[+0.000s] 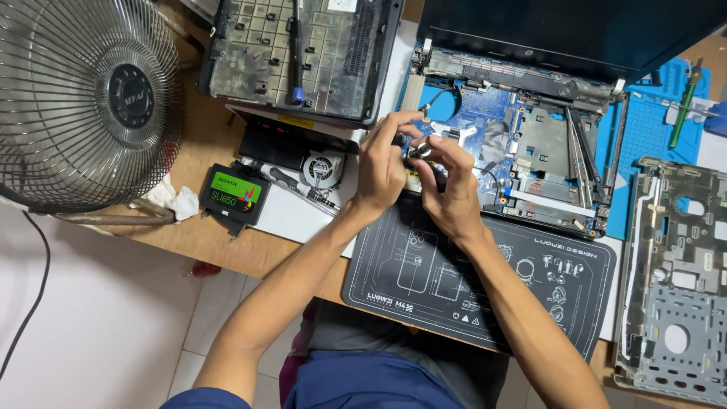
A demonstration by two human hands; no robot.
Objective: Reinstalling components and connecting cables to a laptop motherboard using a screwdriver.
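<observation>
Green-and-black labelled drive [235,194] lies beside the fan [87,98].

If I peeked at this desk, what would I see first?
Probably the two bare hands, left hand and right hand, pinching a small silvery part above the opened laptop with its blue circuit board in the middle. Next, the big round wire-caged metal fan at far left, and the black drive with a green label beside it.

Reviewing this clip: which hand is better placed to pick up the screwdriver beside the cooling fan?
Probably the left hand: the screwdriver lies just to its left beside the cooling fan. The right hand sits farther away and pinches a small metal part.
</observation>
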